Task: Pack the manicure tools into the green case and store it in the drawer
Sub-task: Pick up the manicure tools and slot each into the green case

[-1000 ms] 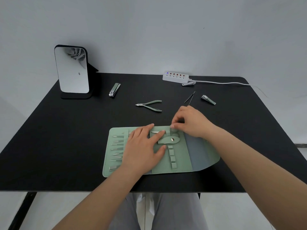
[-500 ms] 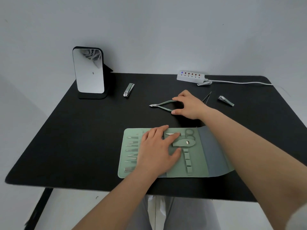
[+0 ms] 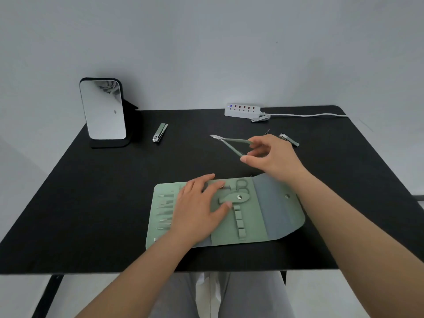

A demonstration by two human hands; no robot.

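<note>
The green case (image 3: 250, 216) lies unfolded near the table's front edge, with several small tools in loops on its left panel and scissors (image 3: 241, 184) tucked at the top. My left hand (image 3: 199, 205) presses flat on the case's middle. My right hand (image 3: 273, 157) pinches the green-handled cuticle nippers (image 3: 229, 143) by the handles, lifted off the table behind the case, jaws pointing left. Loose on the table are a nail clipper (image 3: 160, 132), a second clipper (image 3: 289, 140) and a third (image 3: 260, 119) by the power strip. Tweezers are mostly hidden behind my right hand.
A standing mirror (image 3: 103, 110) is at the back left of the black table (image 3: 91, 203). A white power strip (image 3: 242, 110) with its cord runs along the back edge. My lap shows below the table front. No drawer is in view.
My right hand left the case, reached back to the nippers, took hold of their handles and lifted them off the table. My left hand stayed on the case.
</note>
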